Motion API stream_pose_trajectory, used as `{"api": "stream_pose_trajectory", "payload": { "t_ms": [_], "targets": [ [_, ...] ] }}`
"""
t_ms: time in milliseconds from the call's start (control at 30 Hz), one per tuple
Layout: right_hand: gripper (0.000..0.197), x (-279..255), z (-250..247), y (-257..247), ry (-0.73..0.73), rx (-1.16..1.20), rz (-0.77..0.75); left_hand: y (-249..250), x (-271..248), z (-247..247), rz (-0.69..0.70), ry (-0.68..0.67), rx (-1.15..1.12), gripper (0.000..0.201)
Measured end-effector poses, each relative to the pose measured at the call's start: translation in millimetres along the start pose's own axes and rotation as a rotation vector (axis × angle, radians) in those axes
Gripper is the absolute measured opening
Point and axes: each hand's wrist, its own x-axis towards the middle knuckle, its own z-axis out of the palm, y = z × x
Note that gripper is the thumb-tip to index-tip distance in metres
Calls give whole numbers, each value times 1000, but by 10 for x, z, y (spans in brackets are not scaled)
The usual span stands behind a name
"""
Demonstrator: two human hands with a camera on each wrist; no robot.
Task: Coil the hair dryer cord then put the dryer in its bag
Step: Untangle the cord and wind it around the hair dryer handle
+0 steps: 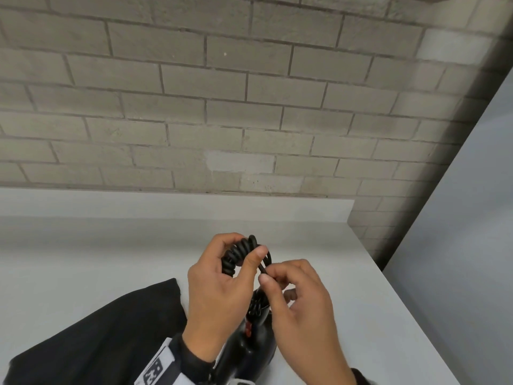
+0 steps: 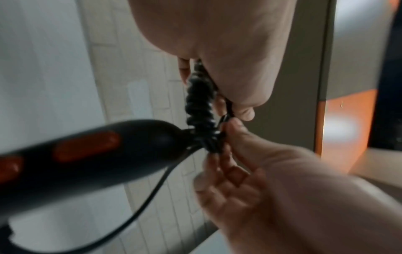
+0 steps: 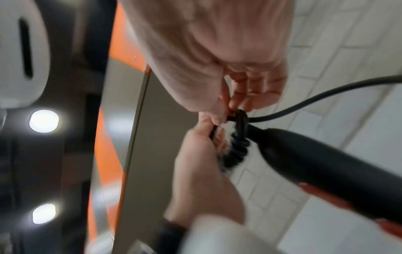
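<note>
In the head view my left hand [image 1: 245, 250] grips a tight bundle of black coiled cord [image 1: 236, 258] above the table, thumb across its front. My right hand [image 1: 268, 274] pinches a strand of the cord just right of the bundle. Below both hands hangs the black hair dryer [image 1: 249, 348] with red switches, its handle end pointing up at the coil. The left wrist view shows the coil [image 2: 199, 103] joined to the dryer handle [image 2: 97, 151]. In the right wrist view a loose length of cord [image 3: 326, 96] runs off to the right. The black bag [image 1: 111, 329] lies flat at my left.
A white table [image 1: 83, 259] carries the bag and ends at a right edge [image 1: 402, 315]. A brick wall [image 1: 222, 107] stands behind it, with a low white upstand along the table's back.
</note>
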Motion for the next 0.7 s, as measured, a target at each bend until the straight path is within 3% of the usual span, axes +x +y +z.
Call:
{"api": "stream_pose_trajectory", "payload": {
  "t_ms": [100, 200, 267, 333, 400, 500, 600, 700],
  "targets": [
    [9, 113, -193, -129, -170, 165, 260, -127, 34, -47, 129, -21, 104, 24],
    [11, 267, -413, -198, -463, 511, 531, -138, 80, -119, 189, -93, 113, 32],
    [13, 335, -499, -218, -562, 698, 648, -79, 115, -124, 119, -138, 24, 30],
    [15, 352, -516, -210, -559, 736, 663, -54, 141, -92, -1, -175, -63, 25],
    [15, 319, -480, -209, -506, 691, 611, -41, 136, -60, -78, -199, -125, 24],
    [14, 196, -390, -151, -350, 452, 415, -29, 97, -28, -183, -189, -220, 25],
    [13, 53, -268, -70, -134, 160, 130, -29, 69, -16, -222, -170, -247, 27],
    [7, -31, -163, 7, 39, -209, -200, -41, 66, -3, -163, -122, -219, 24]
  ]
}}
